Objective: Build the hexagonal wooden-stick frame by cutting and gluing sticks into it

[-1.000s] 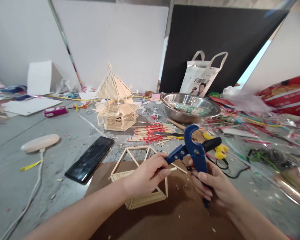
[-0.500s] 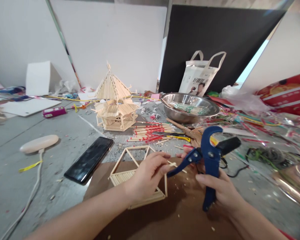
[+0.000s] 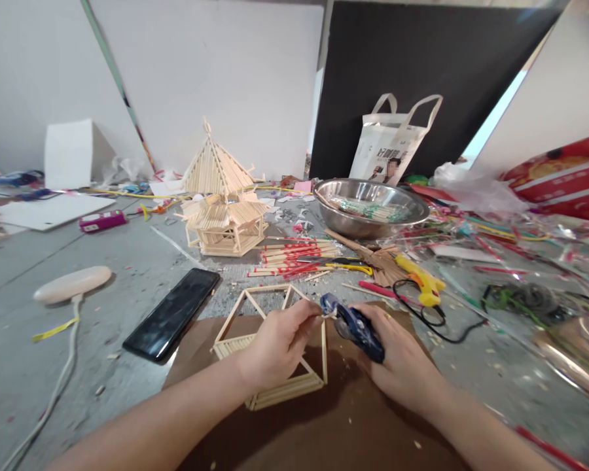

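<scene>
My left hand (image 3: 281, 341) pinches a short wooden stick (image 3: 328, 316) above a hexagonal stick frame (image 3: 232, 346). That frame lies on a brown board (image 3: 368, 425), partly filled with slats, and my left hand and forearm hide some of it. My right hand (image 3: 402, 360) is wrapped round a blue pipe cutter (image 3: 360, 331), its handles squeezed together. The cutter's head is at the stick's end, in front of my left fingertips; motion blurs whether the blade bites the wood.
Behind the board stand a wooden pagoda model (image 3: 226, 226), red-wrapped chopsticks (image 3: 294, 255), a yellow-handled cutter knife (image 3: 348, 267) and a steel bowl (image 3: 368, 226). A yellow glue gun (image 3: 425, 284) with a black cord lies right. A black phone (image 3: 174, 314) and white corded device (image 3: 73, 285) lie left.
My right hand has brought the cutter left to the stick and turned it; its spread handles are now closed together. The glue gun has come into fuller view. My left hand has barely moved.
</scene>
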Action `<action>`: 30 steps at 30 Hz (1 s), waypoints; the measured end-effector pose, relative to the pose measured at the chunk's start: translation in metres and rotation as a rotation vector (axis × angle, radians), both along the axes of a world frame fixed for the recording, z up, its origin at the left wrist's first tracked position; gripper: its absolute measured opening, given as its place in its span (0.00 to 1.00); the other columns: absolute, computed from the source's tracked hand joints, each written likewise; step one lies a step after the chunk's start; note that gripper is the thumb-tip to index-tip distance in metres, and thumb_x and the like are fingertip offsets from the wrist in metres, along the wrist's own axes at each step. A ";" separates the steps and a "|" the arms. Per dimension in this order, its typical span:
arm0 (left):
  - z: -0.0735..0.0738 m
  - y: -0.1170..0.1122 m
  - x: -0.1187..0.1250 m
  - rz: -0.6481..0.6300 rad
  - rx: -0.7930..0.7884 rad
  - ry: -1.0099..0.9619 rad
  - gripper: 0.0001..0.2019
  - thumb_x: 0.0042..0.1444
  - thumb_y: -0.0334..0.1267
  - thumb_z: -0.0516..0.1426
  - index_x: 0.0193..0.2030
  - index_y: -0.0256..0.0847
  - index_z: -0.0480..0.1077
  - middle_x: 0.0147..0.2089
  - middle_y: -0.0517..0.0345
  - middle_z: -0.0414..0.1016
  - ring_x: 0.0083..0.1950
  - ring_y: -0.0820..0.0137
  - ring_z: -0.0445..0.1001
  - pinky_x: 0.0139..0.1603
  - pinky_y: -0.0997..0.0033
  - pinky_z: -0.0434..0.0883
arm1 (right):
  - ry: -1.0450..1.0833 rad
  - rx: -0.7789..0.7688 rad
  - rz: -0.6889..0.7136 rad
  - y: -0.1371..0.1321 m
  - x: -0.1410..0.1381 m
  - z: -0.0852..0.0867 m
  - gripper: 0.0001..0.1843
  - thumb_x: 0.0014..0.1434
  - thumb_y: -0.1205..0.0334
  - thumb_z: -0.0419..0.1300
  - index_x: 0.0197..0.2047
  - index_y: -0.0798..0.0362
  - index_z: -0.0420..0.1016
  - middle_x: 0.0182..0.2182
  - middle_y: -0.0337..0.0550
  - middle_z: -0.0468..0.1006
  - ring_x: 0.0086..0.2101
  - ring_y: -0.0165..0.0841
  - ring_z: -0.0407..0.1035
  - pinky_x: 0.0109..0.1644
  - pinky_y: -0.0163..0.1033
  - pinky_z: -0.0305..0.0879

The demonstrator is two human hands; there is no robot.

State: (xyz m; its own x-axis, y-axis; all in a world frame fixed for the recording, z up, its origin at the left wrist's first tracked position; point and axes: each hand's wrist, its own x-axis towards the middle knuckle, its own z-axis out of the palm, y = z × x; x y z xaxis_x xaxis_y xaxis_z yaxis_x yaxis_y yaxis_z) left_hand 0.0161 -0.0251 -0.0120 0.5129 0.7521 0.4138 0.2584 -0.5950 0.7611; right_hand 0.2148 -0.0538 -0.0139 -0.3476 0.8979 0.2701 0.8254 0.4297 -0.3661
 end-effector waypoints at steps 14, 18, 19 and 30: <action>0.004 0.000 0.001 -0.076 0.000 0.003 0.06 0.54 0.29 0.43 0.32 0.36 0.60 0.29 0.59 0.65 0.31 0.77 0.64 0.32 0.79 0.63 | 0.029 -0.072 0.015 0.000 -0.001 0.002 0.25 0.42 0.73 0.50 0.47 0.51 0.54 0.43 0.45 0.65 0.43 0.34 0.59 0.47 0.41 0.55; 0.005 -0.001 0.000 -0.066 -0.003 0.023 0.07 0.54 0.29 0.43 0.35 0.36 0.60 0.30 0.59 0.66 0.30 0.77 0.64 0.31 0.79 0.63 | 0.015 -0.082 0.009 0.000 -0.002 0.003 0.25 0.42 0.72 0.50 0.46 0.52 0.54 0.42 0.46 0.65 0.43 0.35 0.60 0.46 0.42 0.55; 0.005 -0.001 0.000 -0.060 -0.001 0.029 0.07 0.54 0.29 0.43 0.36 0.37 0.60 0.30 0.59 0.66 0.30 0.78 0.64 0.31 0.80 0.63 | 0.012 -0.083 0.009 0.000 -0.002 0.003 0.25 0.42 0.72 0.50 0.46 0.52 0.55 0.42 0.46 0.65 0.43 0.35 0.60 0.46 0.41 0.55; 0.005 -0.002 0.000 -0.054 -0.015 0.061 0.07 0.54 0.29 0.43 0.36 0.37 0.60 0.27 0.61 0.64 0.26 0.79 0.60 0.27 0.81 0.60 | -0.011 -0.073 0.012 0.001 0.000 0.004 0.22 0.44 0.70 0.50 0.45 0.52 0.55 0.41 0.47 0.67 0.42 0.36 0.61 0.45 0.42 0.56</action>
State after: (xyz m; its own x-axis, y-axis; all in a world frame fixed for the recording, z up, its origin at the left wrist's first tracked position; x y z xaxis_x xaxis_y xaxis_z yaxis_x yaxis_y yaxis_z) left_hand 0.0163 -0.0270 -0.0065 0.5771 0.7285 0.3690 0.2726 -0.5978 0.7539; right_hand 0.2153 -0.0528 -0.0094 -0.3611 0.9107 0.2006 0.8244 0.4123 -0.3879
